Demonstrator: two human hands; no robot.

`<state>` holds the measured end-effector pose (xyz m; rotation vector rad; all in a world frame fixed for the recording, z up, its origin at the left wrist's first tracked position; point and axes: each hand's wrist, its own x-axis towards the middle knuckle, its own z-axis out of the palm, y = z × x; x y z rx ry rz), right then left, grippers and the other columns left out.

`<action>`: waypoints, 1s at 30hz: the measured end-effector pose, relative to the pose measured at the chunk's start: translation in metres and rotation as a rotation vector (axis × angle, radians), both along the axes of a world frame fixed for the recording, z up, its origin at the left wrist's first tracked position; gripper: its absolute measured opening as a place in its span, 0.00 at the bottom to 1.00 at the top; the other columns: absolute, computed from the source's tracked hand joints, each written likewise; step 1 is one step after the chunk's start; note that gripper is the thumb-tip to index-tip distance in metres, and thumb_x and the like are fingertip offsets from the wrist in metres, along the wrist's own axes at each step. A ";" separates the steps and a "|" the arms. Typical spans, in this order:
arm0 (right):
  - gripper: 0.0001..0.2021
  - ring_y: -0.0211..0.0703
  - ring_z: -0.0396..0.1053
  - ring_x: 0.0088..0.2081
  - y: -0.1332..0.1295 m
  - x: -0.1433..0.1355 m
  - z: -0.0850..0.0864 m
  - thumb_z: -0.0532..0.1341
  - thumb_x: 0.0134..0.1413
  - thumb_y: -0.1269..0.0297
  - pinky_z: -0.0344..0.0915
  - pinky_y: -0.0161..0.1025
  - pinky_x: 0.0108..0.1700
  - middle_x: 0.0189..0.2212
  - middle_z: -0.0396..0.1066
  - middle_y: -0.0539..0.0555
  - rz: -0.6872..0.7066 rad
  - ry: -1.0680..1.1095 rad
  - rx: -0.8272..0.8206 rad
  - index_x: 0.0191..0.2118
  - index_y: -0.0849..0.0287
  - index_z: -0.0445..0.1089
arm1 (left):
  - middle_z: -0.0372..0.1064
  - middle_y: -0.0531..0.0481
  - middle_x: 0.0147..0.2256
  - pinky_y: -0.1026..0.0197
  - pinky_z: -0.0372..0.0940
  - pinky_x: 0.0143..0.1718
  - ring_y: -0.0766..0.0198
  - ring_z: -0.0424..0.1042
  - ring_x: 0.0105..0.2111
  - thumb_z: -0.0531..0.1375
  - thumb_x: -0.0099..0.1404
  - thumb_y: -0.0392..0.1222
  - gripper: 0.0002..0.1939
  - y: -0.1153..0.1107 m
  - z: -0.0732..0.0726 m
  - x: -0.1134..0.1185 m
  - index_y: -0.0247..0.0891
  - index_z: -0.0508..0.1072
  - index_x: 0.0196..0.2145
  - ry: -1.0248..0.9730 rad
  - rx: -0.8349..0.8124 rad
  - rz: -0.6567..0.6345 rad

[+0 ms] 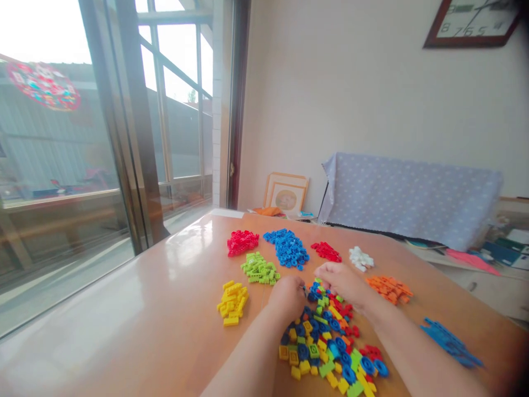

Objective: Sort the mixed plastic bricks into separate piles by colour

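Note:
A mixed pile of toy building bricks [326,336] in yellow, blue, green, red and orange lies on the table in front of me. My left hand [288,298] is at the pile's far left edge, fingers curled down, with a dark blue bit showing by the fingertips. Across from it, my right hand [338,280] hangs over the far end of the pile with its fingers drawn together. What either hand holds, if anything, is hidden. Closest to my left hand is a heap of lime-green bricks [260,269]; past my right hand lie red pieces [326,251] and white pieces [361,258].
Sorted heaps of yellow bricks [232,303], red bricks [242,242], blue round pieces [289,248], orange pieces [389,289] and long blue pieces [450,342] ring the pile on the brown table [165,325]. Glass doors stand left; a cloth-draped object [413,193] stands behind.

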<state>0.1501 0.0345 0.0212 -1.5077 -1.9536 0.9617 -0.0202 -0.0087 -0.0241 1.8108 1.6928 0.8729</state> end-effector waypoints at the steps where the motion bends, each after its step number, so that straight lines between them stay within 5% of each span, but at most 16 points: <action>1: 0.14 0.34 0.59 0.21 -0.003 0.008 -0.002 0.57 0.54 0.53 0.54 0.30 0.24 0.22 0.69 0.50 0.003 0.001 -0.022 0.30 0.60 0.68 | 0.78 0.44 0.38 0.64 0.64 0.43 0.56 0.73 0.41 0.55 0.64 0.40 0.13 -0.001 0.001 0.000 0.39 0.80 0.38 -0.004 -0.005 0.002; 9: 0.07 0.32 0.59 0.21 -0.003 0.041 -0.026 0.60 0.47 0.64 0.54 0.29 0.24 0.21 0.67 0.47 0.121 -0.052 -0.093 0.33 0.61 0.70 | 0.78 0.46 0.40 0.65 0.64 0.42 0.57 0.73 0.42 0.55 0.62 0.38 0.14 -0.004 0.010 0.001 0.40 0.80 0.39 0.014 -0.021 -0.010; 15: 0.09 0.31 0.57 0.22 -0.005 0.046 -0.022 0.59 0.44 0.68 0.50 0.28 0.23 0.21 0.65 0.45 0.278 -0.141 -0.114 0.35 0.61 0.72 | 0.79 0.47 0.38 0.66 0.64 0.42 0.58 0.73 0.41 0.55 0.59 0.36 0.15 -0.004 0.011 0.003 0.40 0.80 0.38 0.042 -0.023 -0.038; 23: 0.05 0.33 0.60 0.24 0.007 0.070 -0.026 0.59 0.42 0.71 0.52 0.29 0.26 0.22 0.67 0.47 0.199 -0.288 0.039 0.29 0.61 0.71 | 0.78 0.49 0.36 0.66 0.64 0.38 0.61 0.73 0.37 0.52 0.58 0.32 0.18 0.000 -0.001 0.003 0.40 0.80 0.39 0.052 0.054 -0.114; 30: 0.06 0.34 0.62 0.26 0.001 0.067 -0.024 0.61 0.43 0.71 0.51 0.29 0.24 0.23 0.68 0.47 0.328 -0.331 -0.017 0.31 0.60 0.72 | 0.77 0.50 0.32 0.67 0.62 0.32 0.63 0.72 0.32 0.51 0.59 0.32 0.17 0.002 -0.006 0.005 0.39 0.78 0.36 0.003 0.077 -0.165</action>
